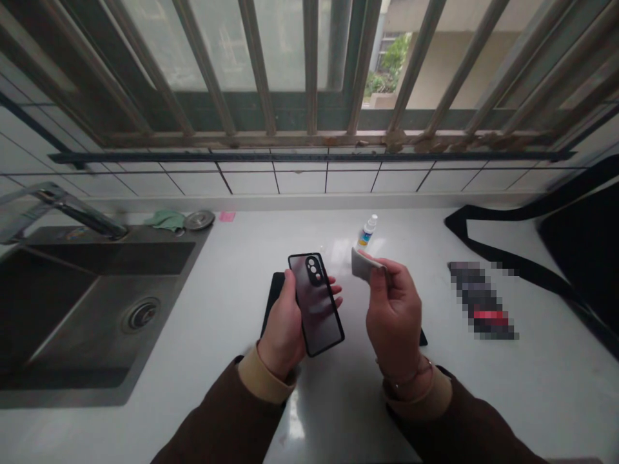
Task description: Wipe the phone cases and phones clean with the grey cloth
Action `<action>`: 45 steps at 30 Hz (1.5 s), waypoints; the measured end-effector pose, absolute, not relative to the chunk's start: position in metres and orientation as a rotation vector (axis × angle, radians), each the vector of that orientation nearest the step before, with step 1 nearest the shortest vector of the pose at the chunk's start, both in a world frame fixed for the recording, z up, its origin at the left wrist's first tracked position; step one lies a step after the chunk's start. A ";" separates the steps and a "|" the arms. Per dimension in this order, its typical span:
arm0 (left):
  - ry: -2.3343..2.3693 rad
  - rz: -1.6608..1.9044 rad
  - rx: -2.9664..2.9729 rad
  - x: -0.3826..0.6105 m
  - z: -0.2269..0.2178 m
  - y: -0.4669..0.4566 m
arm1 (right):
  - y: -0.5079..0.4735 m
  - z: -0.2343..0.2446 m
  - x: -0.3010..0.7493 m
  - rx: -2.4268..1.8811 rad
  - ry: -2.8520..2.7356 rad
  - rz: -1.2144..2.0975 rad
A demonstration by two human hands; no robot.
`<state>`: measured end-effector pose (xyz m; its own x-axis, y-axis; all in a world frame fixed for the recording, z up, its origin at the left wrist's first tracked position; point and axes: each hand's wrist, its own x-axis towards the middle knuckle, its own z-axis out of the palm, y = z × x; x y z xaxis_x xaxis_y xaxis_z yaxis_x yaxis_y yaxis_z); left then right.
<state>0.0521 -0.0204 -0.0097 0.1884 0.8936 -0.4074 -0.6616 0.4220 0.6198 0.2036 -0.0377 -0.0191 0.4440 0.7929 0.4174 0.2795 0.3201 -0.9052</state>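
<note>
My left hand (pixel 285 325) grips a phone case (pixel 319 309) with a black rim and frosted see-through back, its camera cutout near the top. My right hand (pixel 394 309) pinches a folded white wipe (pixel 365 265) between thumb and fingers, a short way right of the case. They do not touch. A small dropper bottle (pixel 367 232) with a white cap stands on the counter just beyond the wipe. Beneath my hands lies a flat black object (pixel 276 293), mostly hidden, with a corner showing past my right wrist.
The white counter (pixel 203 335) holds a steel sink (pixel 97 303) and faucet on the left, with a green cloth (pixel 167 220) and a drain strainer (pixel 199 220) behind. On the right lie a pixelated packet (pixel 481 301) and a black strap (pixel 522 258). A tiled wall and barred window (pixel 290 64) stand beyond.
</note>
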 end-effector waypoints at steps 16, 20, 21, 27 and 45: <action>0.885 1.108 0.259 0.037 -0.012 -0.008 | -0.050 -0.016 0.192 -0.968 -1.866 0.756; 0.823 1.085 0.280 0.039 -0.008 -0.011 | -0.040 -0.015 0.202 -1.199 -1.376 0.673; 0.810 1.052 0.292 0.041 -0.007 -0.013 | -0.037 -0.016 0.206 -1.247 -1.286 0.596; 0.759 0.860 0.341 0.056 -0.012 -0.028 | -0.028 -0.019 0.210 -1.262 -1.513 0.255; 0.887 1.122 0.685 0.053 -0.033 -0.022 | -0.024 -0.028 0.210 -1.322 -2.095 0.155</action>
<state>0.0533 -0.0223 -0.0330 0.1742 0.9527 -0.2488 -0.4624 0.3023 0.8336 0.2099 -0.0236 -0.0284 -0.2824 0.8432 0.4575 0.7669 0.4849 -0.4204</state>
